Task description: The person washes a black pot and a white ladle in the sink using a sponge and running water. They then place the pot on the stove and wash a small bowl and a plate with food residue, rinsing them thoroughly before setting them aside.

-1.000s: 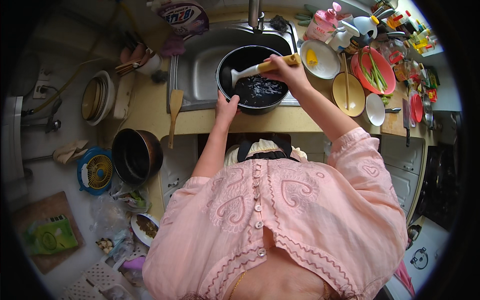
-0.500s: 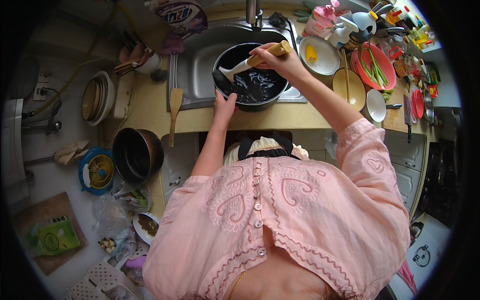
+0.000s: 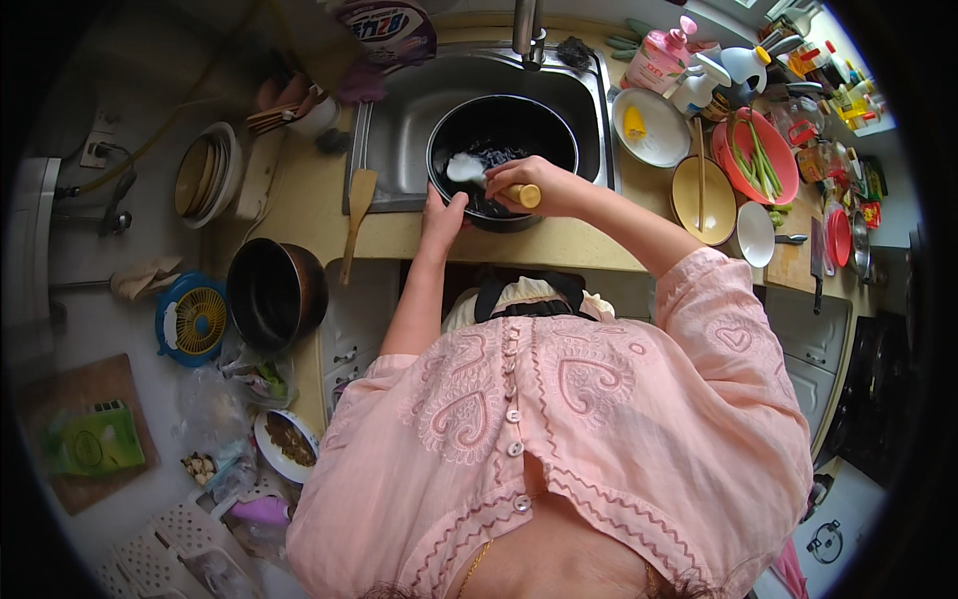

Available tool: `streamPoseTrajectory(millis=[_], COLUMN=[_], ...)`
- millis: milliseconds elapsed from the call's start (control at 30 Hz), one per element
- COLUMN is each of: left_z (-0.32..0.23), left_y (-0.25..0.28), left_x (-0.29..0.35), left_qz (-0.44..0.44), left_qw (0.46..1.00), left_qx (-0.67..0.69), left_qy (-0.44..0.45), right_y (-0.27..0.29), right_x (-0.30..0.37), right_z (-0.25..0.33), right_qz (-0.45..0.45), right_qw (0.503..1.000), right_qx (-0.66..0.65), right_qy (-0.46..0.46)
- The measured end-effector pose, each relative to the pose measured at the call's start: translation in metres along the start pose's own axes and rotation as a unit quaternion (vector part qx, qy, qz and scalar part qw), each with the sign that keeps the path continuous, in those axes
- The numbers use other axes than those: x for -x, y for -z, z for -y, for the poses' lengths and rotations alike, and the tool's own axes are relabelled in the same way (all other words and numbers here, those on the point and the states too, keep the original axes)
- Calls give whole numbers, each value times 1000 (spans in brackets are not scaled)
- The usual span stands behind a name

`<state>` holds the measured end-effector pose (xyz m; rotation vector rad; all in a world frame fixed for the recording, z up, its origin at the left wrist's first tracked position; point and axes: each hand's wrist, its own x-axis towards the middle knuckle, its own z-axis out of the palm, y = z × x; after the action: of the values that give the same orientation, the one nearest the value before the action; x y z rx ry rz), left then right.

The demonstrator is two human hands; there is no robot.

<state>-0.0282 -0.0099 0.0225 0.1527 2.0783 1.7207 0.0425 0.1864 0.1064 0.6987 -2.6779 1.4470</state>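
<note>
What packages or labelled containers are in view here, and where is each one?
Soft pouch: behind the sink, purple and white with a blue label.
Pink pump bottle: right of the tap, white pump.
Green packet: flat on the wooden board, lower left.

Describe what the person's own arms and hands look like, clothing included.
Both arms come out of a loose pink blouse with short sleeves that end near the elbows, embroidered with heart shapes and wavy trim, and a row of small buttons down the middle. The forearms are bare. The left hand and right hand wear no gloves; no rings, watch or bracelets can be made out.
</note>
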Motion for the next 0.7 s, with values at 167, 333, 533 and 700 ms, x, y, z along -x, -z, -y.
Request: streamPoseTrajectory(millis=[167,333,533,700], left_z=[-14,-25,-1,-23], left_y=[-2,-3,-2,-5], left_x=[-2,3,-9,-6], left_qz=[0,-26,-27,-13], left_qw=[998,997,998,997], left_qx=[-10,-16,-49,-26], left_qy=[59,76,22,65], right_y=[16,54,-5,14], right_x=[16,15,8,15], right_z=[-26,35,6,-4], right_qz=[22,61,20,-56], right_qw=[984,988,999,990], right_qx=[158,37,2,95], right_qy=[-82,-136,30,-87])
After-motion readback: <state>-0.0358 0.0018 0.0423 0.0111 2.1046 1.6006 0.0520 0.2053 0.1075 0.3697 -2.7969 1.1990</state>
